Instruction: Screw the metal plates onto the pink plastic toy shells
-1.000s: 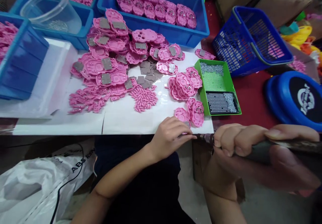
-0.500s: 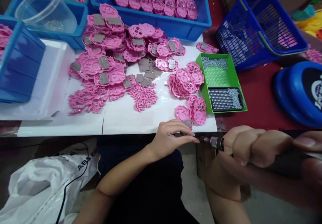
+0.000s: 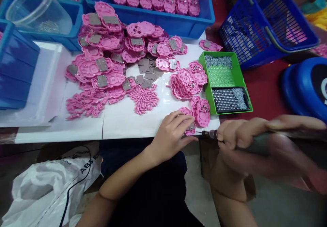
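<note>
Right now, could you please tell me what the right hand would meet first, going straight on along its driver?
Tip first, the driver would probably meet the pink case by the left hand, though depth is unclear.

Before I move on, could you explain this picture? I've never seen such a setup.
There is no machine: a person works bare-handed, seen from a camera worn on the head, facing forward and down. The blurred right hand holds a slim dark tool, its tip pointing toward the left hand. That hand partly hides a pink plastic shell with a grey plate. The white-covered table bears piled pink plastic shells, flat grey plates and a green plastic tray of small metallic pieces.
</note>
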Motion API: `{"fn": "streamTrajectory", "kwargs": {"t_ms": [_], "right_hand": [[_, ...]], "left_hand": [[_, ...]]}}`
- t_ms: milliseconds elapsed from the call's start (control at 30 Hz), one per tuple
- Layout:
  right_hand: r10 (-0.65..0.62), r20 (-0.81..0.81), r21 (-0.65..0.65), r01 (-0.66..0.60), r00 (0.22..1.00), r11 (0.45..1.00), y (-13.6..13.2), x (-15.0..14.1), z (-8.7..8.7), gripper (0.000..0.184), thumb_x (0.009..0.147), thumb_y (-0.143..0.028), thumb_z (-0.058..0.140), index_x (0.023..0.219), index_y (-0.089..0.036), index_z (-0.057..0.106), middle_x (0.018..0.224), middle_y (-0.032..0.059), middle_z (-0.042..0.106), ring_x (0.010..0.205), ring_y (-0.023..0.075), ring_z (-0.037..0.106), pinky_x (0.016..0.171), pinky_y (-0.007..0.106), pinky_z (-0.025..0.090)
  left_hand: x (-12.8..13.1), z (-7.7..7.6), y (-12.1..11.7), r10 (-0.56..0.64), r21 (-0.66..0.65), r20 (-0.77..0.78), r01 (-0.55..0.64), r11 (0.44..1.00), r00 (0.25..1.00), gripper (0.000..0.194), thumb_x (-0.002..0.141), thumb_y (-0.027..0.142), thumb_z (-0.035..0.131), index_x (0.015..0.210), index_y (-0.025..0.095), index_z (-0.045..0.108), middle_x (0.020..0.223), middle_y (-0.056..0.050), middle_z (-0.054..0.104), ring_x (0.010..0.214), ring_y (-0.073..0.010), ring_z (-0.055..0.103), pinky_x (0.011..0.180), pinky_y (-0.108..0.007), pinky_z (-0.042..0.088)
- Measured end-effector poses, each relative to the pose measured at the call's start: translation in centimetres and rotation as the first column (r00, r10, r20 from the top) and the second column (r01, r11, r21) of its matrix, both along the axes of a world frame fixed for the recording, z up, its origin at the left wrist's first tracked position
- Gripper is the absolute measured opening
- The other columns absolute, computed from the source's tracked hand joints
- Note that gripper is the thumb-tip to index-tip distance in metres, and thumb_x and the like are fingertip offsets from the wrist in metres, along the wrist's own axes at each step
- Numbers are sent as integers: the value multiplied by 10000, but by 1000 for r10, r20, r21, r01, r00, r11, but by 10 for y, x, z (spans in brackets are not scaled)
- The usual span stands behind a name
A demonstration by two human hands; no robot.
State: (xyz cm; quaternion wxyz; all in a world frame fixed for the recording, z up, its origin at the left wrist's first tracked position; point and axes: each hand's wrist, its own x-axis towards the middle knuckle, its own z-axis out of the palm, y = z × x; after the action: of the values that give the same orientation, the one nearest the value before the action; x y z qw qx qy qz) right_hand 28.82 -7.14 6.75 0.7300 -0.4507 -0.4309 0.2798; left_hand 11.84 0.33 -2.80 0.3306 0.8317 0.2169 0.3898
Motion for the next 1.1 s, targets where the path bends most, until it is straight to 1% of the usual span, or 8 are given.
{"fn": "streamTrajectory", "kwargs": {"t_ms": [33,167,300,533,700,767,867,1100], "right_hand": [[19,22,35,-20,1000,999,12,-3,-2,165,914,-244,687,1075,-272,710,627,-41,658,398,169,543,420,355,513],[-175,-35,28,176,984,984,46,-12,-13,157,849,-193,633,982,-269,669,545,-102,571,347,117,427,383,283,449],[-254,-56,-48,252,965,967,55,-17,-14,139,798,-221,623,930,-259,604,495,-119,531,317,113,392,358,263,392],[-232,10,-72,232,973,970,55,-14,-13,173,822,-311,698,938,-287,571,517,-127,529,324,118,406,367,276,418],[-253,11,-77,253,967,964,55,-12,-18,185,785,-242,657,948,-285,583,489,-136,474,314,98,339,368,260,377],[-238,19,-106,238,971,965,56,-11,-19,152,812,-283,677,914,-277,564,478,-128,452,312,101,346,365,267,374],[-178,51,-135,184,983,974,57,-9,-21,231,842,-373,728,854,-272,521,470,-119,453,299,100,335,347,268,356],[-187,9,-82,187,982,979,59,-18,-25,216,833,-330,756,913,-275,562,502,-135,500,319,85,363,375,221,361]], "left_hand": [[1,-2,0,26,35,-46,-25,999,999,394,1034,441,772,1303,156,737,1253,-146,804,1238,-319,709,1039,-495,622],[7,-8,-5,97,78,-153,-86,993,983,142,1070,311,725,1116,182,763,1121,-97,817,1201,-308,713,966,-445,616],[9,-8,-6,108,75,-144,-98,992,984,123,1075,298,716,1045,190,769,1040,-71,819,1184,-305,713,939,-431,600],[9,-8,-5,115,78,-91,-108,991,989,99,1058,277,743,1038,188,780,1003,-63,823,1179,-314,724,909,-422,592],[9,-8,-5,102,75,-110,-94,993,989,111,1065,283,733,1039,191,790,1009,-71,824,1205,-316,723,926,-435,597],[9,-8,-4,99,76,-104,-91,993,990,106,1064,271,733,1030,189,791,1009,-72,824,1222,-313,722,934,-431,602],[10,-7,-4,105,85,-80,-99,992,991,98,1053,248,743,1017,168,786,998,-74,823,1218,-319,723,934,-432,610],[13,-9,-4,118,102,-70,-110,989,991,89,1038,235,761,989,163,783,970,-72,818,1192,-322,730,913,-426,609]]}}
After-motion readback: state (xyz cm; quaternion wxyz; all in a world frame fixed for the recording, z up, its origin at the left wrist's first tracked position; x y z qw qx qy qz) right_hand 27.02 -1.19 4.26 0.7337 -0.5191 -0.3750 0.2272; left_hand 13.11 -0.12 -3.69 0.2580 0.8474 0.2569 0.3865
